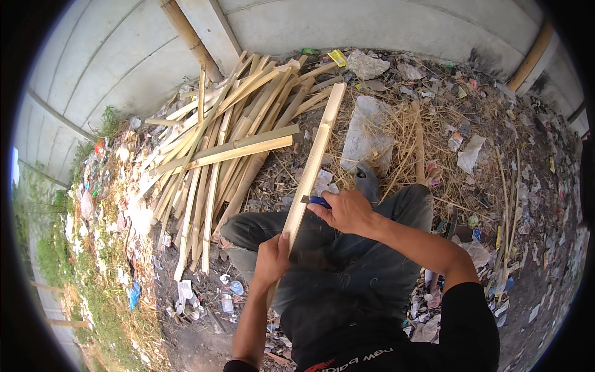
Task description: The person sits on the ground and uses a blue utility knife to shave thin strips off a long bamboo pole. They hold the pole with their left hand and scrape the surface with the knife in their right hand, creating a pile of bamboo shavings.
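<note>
A long split bamboo strip slants across my lap, its far end pointing up past the pile. My left hand grips it near its lower part, thumb on top. In my right hand is a utility knife with a blue handle. Its short blade lies against the strip's face, above my left hand. The strip's lower end passes behind my left forearm and is partly hidden.
A heap of split bamboo strips lies ahead to the left. Dry straw shavings, a flat grey slab and a rough stone lie ahead. Litter covers the ground. A concrete panel wall with bamboo poles stands behind.
</note>
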`<state>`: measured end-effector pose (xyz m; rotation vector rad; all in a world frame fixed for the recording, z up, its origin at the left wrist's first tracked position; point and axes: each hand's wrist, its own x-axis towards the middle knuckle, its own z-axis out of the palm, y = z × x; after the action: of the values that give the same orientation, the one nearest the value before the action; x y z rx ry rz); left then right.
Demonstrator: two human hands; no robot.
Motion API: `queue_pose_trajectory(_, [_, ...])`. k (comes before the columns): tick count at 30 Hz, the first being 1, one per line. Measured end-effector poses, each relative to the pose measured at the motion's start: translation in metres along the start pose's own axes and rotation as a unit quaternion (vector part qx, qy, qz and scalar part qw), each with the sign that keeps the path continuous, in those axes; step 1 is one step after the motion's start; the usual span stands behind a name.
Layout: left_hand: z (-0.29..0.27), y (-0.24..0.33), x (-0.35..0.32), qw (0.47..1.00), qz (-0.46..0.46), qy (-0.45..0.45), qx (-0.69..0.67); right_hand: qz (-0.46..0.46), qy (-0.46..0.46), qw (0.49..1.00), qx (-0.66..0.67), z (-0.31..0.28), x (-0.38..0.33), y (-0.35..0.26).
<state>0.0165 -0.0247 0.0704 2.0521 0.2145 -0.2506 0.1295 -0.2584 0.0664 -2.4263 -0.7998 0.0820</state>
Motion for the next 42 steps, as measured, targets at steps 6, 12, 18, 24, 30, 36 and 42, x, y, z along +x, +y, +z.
queue_pose_trajectory(6, [0.0, -0.022, -0.01, 1.0, 0.005, -0.003, -0.003, 0.029, 0.038, 0.999, -0.02, -0.016, 0.024, 0.045])
queue_pose_trajectory(12, [-0.004, -0.016, -0.01, 0.999, -0.027, -0.032, -0.034, -0.051, -0.005, 0.998, -0.043, 0.003, 0.002, 0.018])
queue_pose_trajectory(18, [-0.002, -0.016, -0.011, 0.997, -0.037, -0.055, -0.048, 0.055, 0.032, 0.997, -0.034, -0.035, 0.03, 0.063])
queue_pose_trajectory(24, [-0.004, -0.034, -0.03, 0.989, -0.093, -0.088, -0.068, 0.083, 0.075, 0.993, -0.03, -0.022, 0.026, 0.076])
queue_pose_trajectory(30, [-0.015, -0.065, -0.047, 0.951, -0.154, -0.217, -0.159, 0.269, 0.293, 0.914, 0.077, -0.059, 0.028, 0.187])
queue_pose_trajectory(36, [-0.005, -0.076, -0.025, 0.921, -0.099, -0.267, -0.267, 0.341, 0.318, 0.74, 0.485, -0.021, -0.014, 0.143])
queue_pose_trajectory(42, [0.023, -0.059, 0.005, 0.933, -0.101, -0.257, -0.231, 0.208, 0.165, 0.917, 0.299, 0.051, -0.049, 0.075])
